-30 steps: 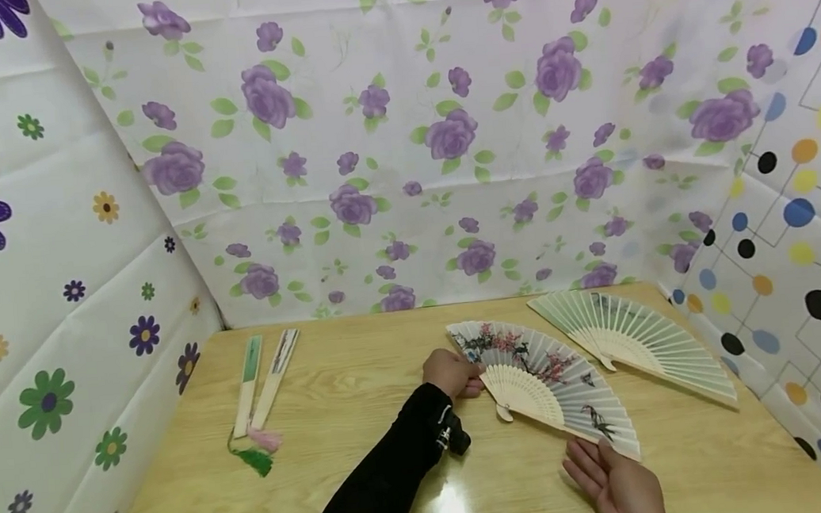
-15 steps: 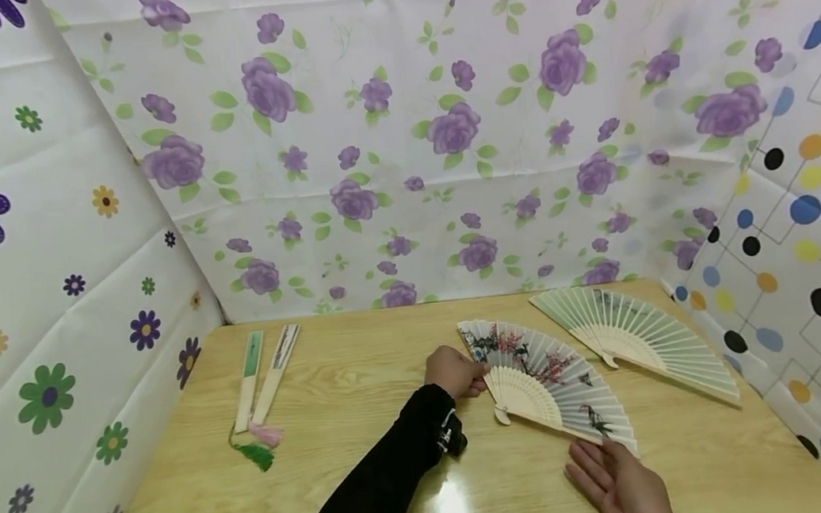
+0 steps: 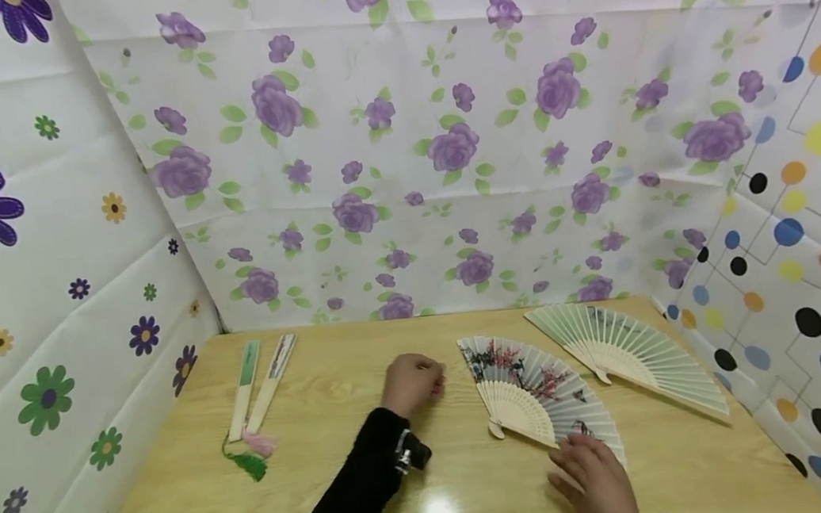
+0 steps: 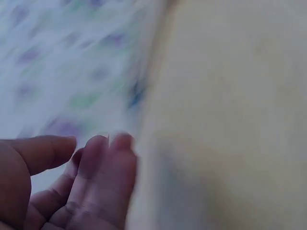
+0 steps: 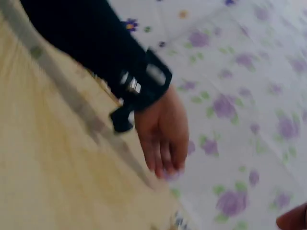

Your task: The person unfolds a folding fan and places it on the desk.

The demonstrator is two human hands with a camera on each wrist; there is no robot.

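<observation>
A white folding fan [image 3: 507,361] with pink blossoms lies spread on the table. My left hand [image 3: 412,385] is to the left of it, apart from its edge, with loosely bent fingers and nothing in them. In the left wrist view the left hand's thumb and fingers [image 4: 96,187] stand apart with nothing between them. My right hand [image 3: 596,478] is at the fan's lower right end, fingers loosely bent and overlapping its edge in the head view. One fingertip of it shows at the corner of the right wrist view. Behind lies a spread pale green folding fan [image 3: 639,352].
Two folded fans lie at the table's left: one with green cloth [image 3: 246,391] and a green tassel [image 3: 249,464], one pale [image 3: 272,385] with a pink tassel [image 3: 259,443]. Patterned cloth walls [image 3: 404,169] border the wooden table [image 3: 346,356] at the back and both sides.
My left hand has let go of the blossom fan's left edge and moved left. My right hand has come off its lower edge and shifted slightly left. The fan stays spread.
</observation>
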